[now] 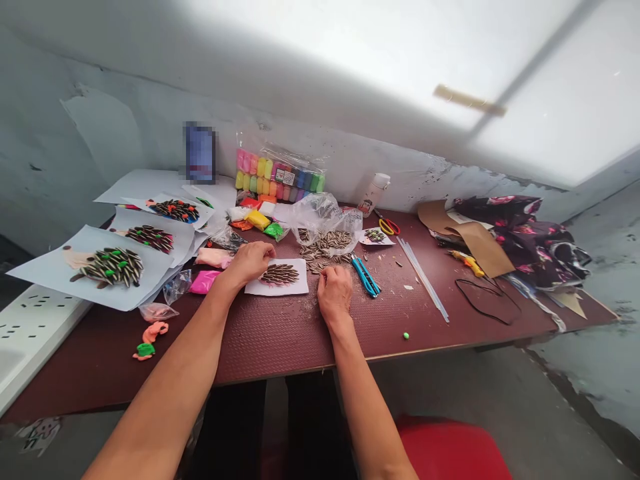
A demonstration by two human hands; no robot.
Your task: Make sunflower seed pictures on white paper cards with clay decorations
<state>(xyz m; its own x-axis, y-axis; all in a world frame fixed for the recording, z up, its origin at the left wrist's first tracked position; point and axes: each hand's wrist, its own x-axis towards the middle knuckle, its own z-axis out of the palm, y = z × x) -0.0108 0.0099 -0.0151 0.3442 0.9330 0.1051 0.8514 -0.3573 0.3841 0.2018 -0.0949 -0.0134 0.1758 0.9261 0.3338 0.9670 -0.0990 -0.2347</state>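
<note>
A small white card [295, 287] lies flat on the table, with an oval patch of striped sunflower seeds [280, 274] on it and a pink edge under the seeds. My left hand [250, 262] rests over the card's left end, fingers curled together; whatever they pinch is hidden. Just right of the card, my right hand [335, 291] is closed with its knuckles up, close to a heap of loose sunflower seeds [327, 245]. Its fingertips are hidden too. A blue utility knife [367, 276] lies beside that hand, not held.
Seed hedgehog pictures [113, 267] lie at the left near a white power strip [30, 333]. Behind are clay packs [280, 175] and a bottle [374, 193]. Rightward are scissors [389, 225], clear glue sticks [425, 280], a yellow glue gun [469, 263] and a green ball [406, 335].
</note>
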